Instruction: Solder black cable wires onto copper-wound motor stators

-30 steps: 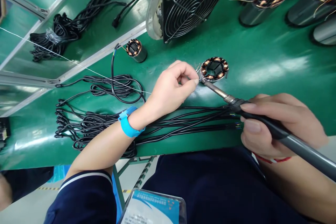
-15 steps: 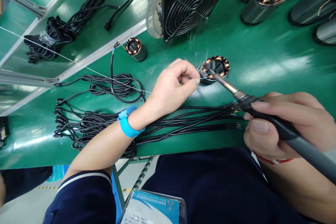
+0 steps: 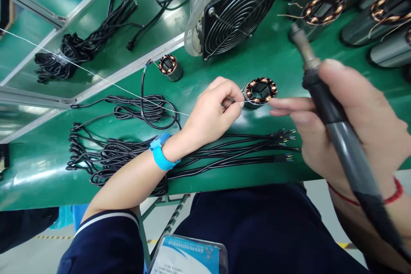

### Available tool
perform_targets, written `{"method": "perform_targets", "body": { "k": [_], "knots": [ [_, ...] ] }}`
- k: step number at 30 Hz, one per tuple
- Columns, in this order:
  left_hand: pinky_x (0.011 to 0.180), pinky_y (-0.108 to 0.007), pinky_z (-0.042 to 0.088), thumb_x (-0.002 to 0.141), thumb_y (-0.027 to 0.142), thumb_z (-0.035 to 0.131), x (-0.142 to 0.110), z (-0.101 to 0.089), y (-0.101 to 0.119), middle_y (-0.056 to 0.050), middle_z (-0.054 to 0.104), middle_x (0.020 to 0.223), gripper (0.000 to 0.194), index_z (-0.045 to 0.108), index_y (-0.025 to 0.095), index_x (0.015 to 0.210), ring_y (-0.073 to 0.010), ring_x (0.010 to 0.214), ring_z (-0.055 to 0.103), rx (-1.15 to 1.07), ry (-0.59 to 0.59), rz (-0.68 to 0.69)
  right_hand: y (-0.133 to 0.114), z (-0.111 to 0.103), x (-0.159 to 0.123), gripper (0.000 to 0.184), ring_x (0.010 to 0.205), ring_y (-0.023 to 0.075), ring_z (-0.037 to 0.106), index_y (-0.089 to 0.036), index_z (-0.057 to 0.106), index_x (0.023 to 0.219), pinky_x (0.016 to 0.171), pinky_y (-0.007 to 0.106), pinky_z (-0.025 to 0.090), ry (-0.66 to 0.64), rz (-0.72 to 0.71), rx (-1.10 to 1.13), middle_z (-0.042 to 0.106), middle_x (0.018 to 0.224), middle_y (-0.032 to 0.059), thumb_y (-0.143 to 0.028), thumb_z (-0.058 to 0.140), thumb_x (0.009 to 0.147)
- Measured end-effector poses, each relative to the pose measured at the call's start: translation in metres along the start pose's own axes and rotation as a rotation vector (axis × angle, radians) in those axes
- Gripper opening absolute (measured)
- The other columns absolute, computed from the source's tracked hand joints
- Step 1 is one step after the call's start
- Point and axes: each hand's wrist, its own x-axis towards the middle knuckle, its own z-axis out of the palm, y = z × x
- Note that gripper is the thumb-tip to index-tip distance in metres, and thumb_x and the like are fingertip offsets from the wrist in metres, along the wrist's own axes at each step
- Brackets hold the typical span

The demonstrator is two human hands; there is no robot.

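Observation:
My left hand (image 3: pixel 218 109) pinches a thin wire (image 3: pixel 245 101) between thumb and forefinger, right at the near left rim of a motor stator (image 3: pixel 260 90) with copper windings. The stator stands upright on the green bench. In my right hand (image 3: pixel 349 124) is a soldering iron (image 3: pixel 337 124), its tip raised up and away from the stator. A finger or two of that hand stretch towards the stator's right side; I cannot tell whether they touch it. A blue wrist strap (image 3: pixel 162 154) circles my left wrist.
Black cables (image 3: pixel 122 154) lie coiled on the bench, their stripped ends (image 3: pixel 285 137) below the stator. A smaller stator (image 3: pixel 170 67) with a cable stands further back, near a fan (image 3: pixel 240 17). Several stators (image 3: pixel 324 13) crowd the far right. A white cord (image 3: pixel 96 78) runs to my left wrist.
The soldering iron has swung up and right, off the stator, and my right hand's fingers now reach towards it. My left hand keeps its pinch on the wire. The view has shifted slightly.

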Motion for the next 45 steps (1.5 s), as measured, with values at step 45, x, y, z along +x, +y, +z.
{"method": "perform_targets", "body": {
  "k": [45],
  "knots": [
    [0.041,-0.015,0.020,0.076,0.015,0.068,0.008,-0.010,0.008,0.009,0.043,0.047,0.018,0.057,0.011,0.063,0.0007,0.040,0.031,-0.717,-0.216,-0.733,0.018,0.027,0.027,0.056,0.099,0.0275,0.059,-0.028,0.033,0.139,0.087,0.047,0.047,-0.146,-0.289,-0.032,0.066,0.109,0.0038,-0.023,0.056,0.089]
  ]
}}
